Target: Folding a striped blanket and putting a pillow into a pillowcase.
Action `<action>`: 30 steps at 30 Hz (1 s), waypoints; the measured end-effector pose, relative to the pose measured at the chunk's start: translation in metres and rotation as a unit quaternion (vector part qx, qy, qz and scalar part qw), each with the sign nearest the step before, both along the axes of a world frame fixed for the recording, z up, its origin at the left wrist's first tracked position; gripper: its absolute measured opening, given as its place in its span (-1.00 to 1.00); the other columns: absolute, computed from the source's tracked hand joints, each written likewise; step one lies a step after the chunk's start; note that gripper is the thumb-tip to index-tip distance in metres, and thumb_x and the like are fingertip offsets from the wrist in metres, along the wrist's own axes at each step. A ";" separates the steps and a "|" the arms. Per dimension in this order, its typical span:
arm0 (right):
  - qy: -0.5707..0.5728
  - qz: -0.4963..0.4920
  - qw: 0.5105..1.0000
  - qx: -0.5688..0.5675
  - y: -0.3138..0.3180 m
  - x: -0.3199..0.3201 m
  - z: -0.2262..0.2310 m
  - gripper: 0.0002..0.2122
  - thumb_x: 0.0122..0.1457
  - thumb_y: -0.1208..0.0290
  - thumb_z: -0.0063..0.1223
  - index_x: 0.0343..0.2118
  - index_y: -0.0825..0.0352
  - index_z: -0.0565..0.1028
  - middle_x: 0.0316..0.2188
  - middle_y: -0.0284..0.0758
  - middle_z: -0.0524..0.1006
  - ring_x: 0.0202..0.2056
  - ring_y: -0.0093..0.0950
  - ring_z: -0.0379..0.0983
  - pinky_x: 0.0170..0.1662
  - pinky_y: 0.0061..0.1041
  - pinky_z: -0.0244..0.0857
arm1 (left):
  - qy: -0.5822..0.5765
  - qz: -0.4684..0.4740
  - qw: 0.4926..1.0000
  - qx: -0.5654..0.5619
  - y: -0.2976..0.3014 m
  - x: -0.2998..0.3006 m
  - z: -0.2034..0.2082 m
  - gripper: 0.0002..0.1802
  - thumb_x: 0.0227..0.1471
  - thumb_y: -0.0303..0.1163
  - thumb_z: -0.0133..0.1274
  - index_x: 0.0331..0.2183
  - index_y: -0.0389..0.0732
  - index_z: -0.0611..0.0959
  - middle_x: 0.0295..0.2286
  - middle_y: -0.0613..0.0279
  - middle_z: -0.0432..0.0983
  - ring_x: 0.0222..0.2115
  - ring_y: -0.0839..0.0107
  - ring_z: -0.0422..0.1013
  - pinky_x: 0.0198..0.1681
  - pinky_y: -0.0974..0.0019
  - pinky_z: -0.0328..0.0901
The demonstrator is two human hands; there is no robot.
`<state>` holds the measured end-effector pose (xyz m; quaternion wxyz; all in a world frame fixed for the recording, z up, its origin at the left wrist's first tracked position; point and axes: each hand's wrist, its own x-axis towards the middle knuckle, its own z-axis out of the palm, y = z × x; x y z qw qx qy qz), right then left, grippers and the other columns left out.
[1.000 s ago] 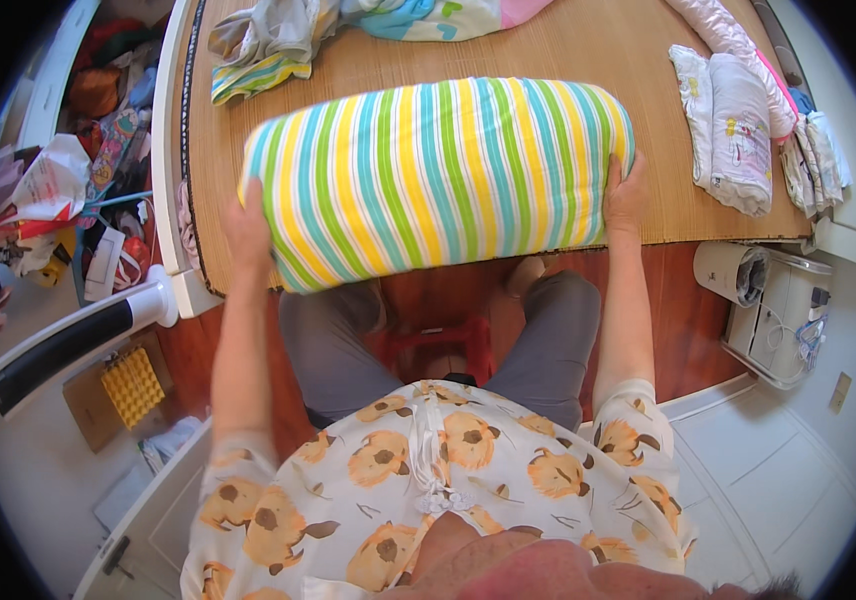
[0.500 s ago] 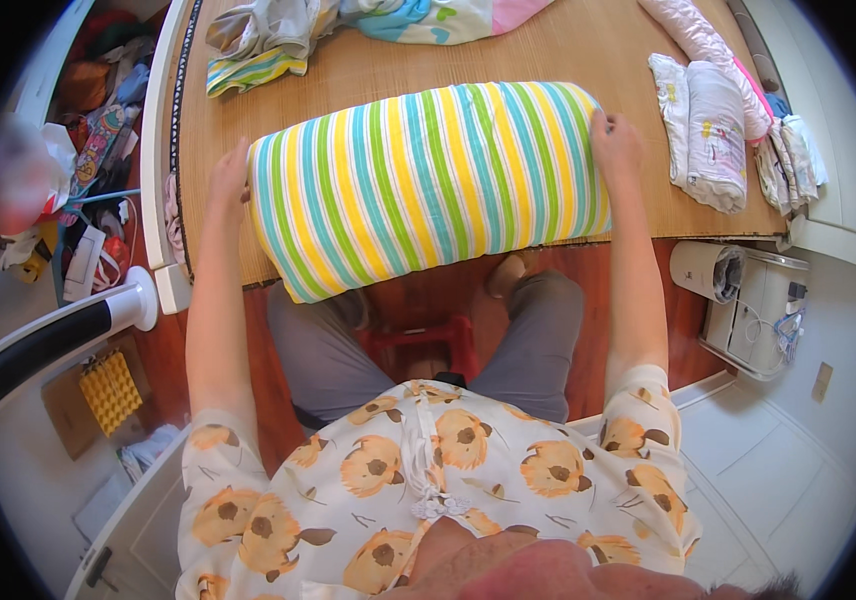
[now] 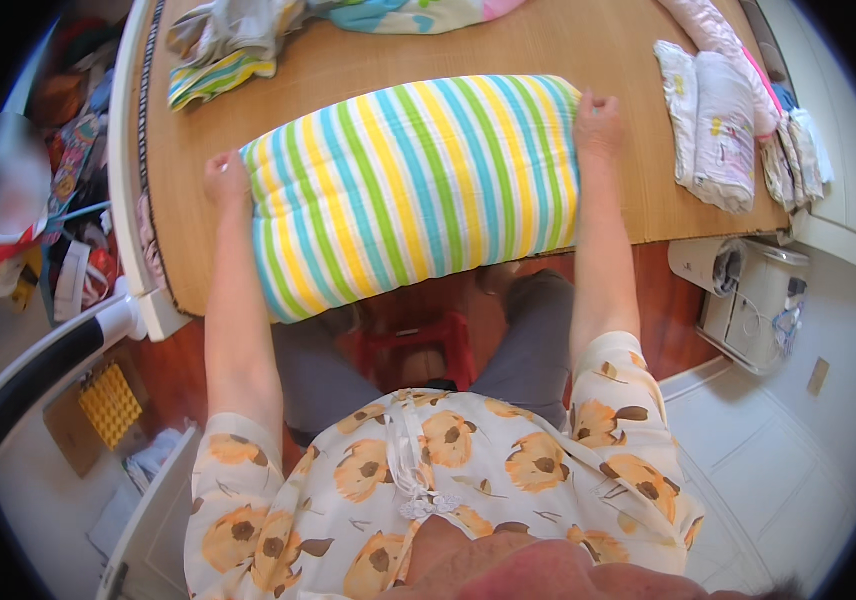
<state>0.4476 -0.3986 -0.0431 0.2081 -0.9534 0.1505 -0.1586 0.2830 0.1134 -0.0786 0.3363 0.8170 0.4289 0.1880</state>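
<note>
A plump pillow with yellow, green, blue and white stripes lies across the near part of the wooden table, its near edge reaching out over my lap. My left hand is closed at its far left corner, fingers pinched on the fabric. At the far right corner, my right hand pinches the fabric edge in the same way. Both forearms run along the pillow's short sides. The underside of the pillow is hidden.
Crumpled grey and striped cloth lies at the far left, beside a colourful cloth. Folded white cloth bundles lie at the right. A red stool stands between my legs, and a bin is below the table's right side.
The pillow's far side is pulled straighter and its face looks flatter and smoother. My hands have closed on the far corners. The view has shifted slightly.
</note>
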 end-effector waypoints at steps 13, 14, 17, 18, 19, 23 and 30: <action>0.001 0.060 0.990 0.124 -0.016 0.001 -0.008 -0.49 0.09 -0.08 -0.05 -0.33 0.40 0.54 -0.41 -0.06 0.55 -0.32 -0.19 0.49 -0.22 -0.28 0.32 | 0.004 -0.035 0.999 -0.012 0.020 0.006 -0.018 -0.53 0.01 -0.05 0.01 -0.29 -0.33 0.51 -0.28 -0.03 0.50 -0.25 0.19 0.42 -0.16 0.24 0.27; 0.025 0.108 0.978 0.178 -0.016 -0.009 -0.003 -0.45 0.06 -0.09 -0.02 -0.25 0.44 0.50 -0.31 -0.01 0.52 -0.22 -0.18 0.46 -0.15 -0.29 0.30 | -0.002 -0.035 0.999 -0.010 0.024 0.001 -0.016 -0.53 0.01 -0.05 0.01 -0.29 -0.33 0.51 -0.28 -0.03 0.50 -0.25 0.19 0.42 -0.16 0.24 0.27; 0.145 0.184 0.931 0.282 -0.011 -0.052 0.021 -0.35 0.02 -0.06 0.07 -0.03 0.50 0.38 -0.11 0.01 0.46 -0.06 -0.23 0.40 0.01 -0.35 0.23 | 0.032 -0.057 0.997 -0.049 0.038 -0.031 0.001 -0.45 0.08 0.00 -0.07 -0.18 -0.36 0.47 -0.22 -0.09 0.47 -0.19 0.16 0.40 -0.10 0.23 0.24; 0.173 0.187 0.919 0.301 -0.025 -0.065 0.018 -0.34 0.02 -0.03 0.09 0.01 0.48 0.33 -0.09 -0.01 0.44 -0.04 -0.25 0.38 0.03 -0.37 0.22 | 0.010 -0.115 0.992 -0.057 0.029 -0.041 0.008 -0.42 0.11 0.00 -0.12 -0.11 -0.37 0.43 -0.20 -0.11 0.45 -0.17 0.17 0.38 -0.09 0.24 0.23; 0.199 0.188 0.907 0.319 -0.044 -0.078 0.012 -0.33 0.02 0.00 0.12 0.05 0.47 0.28 -0.07 -0.03 0.43 -0.03 -0.27 0.37 0.04 -0.38 0.21 | -0.014 -0.175 0.982 -0.064 0.019 -0.050 0.015 -0.39 0.14 0.00 -0.16 -0.05 -0.39 0.38 -0.18 -0.13 0.43 -0.15 0.17 0.37 -0.07 0.25 0.22; 0.190 0.197 0.890 0.366 -0.064 -0.123 0.023 -0.32 0.01 0.03 0.15 0.07 0.45 0.25 -0.07 -0.07 0.42 -0.03 -0.30 0.36 0.04 -0.39 0.21 | -0.017 -0.134 0.988 -0.080 -0.014 -0.126 0.060 -0.39 0.18 -0.07 -0.17 0.05 -0.40 0.28 -0.15 -0.11 0.39 -0.15 0.24 0.35 -0.07 0.30 0.23; 0.219 0.162 0.790 0.550 -0.055 -0.148 0.025 -0.40 -0.01 0.20 0.25 0.03 0.43 0.29 -0.13 -0.22 0.47 -0.16 -0.45 0.43 -0.09 -0.47 0.32 | 0.010 -0.048 0.979 -0.199 -0.097 -0.241 0.107 -0.38 0.17 -0.10 -0.15 0.13 -0.27 0.18 -0.08 0.02 0.32 -0.20 0.27 0.38 -0.18 0.23 0.32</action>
